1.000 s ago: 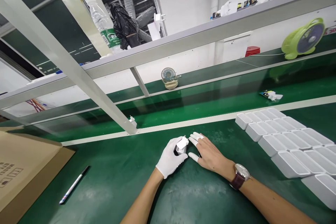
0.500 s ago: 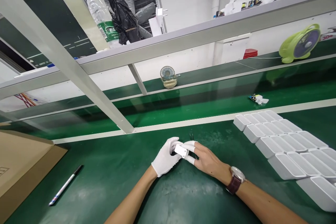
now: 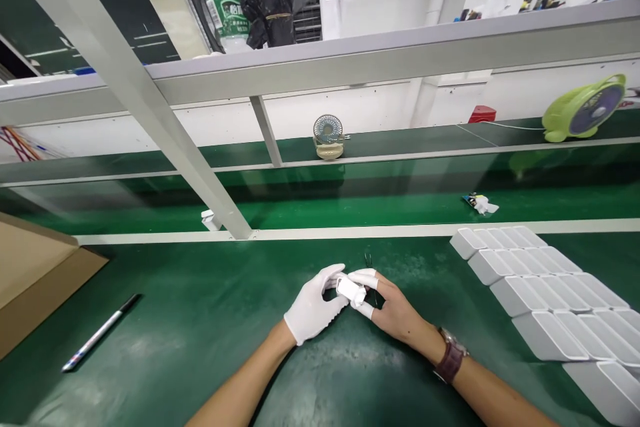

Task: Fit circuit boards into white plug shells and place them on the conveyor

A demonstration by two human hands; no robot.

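Between my two hands, just above the green mat, is a small white plastic piece (image 3: 351,289). My left hand (image 3: 314,305), in a white glove, pinches its left end. My right hand (image 3: 393,300), with white covers on the fingertips and a watch on the wrist, grips its right end. Thin dark wires (image 3: 369,259) lie on the mat just beyond the right fingertips. To the right stand rows of white open cases (image 3: 543,283).
At the left are a cardboard box (image 3: 45,280) and a marker pen (image 3: 103,332). A slanted metal post (image 3: 185,157) meets the bench beyond my left hand. Farther back are a small fan (image 3: 329,137), a green fan (image 3: 583,110) and a small circuit piece (image 3: 481,203).
The view has tilted and shifted. The white piece has been turned in my fingers and shows a different side. Both hands stay close together on it.
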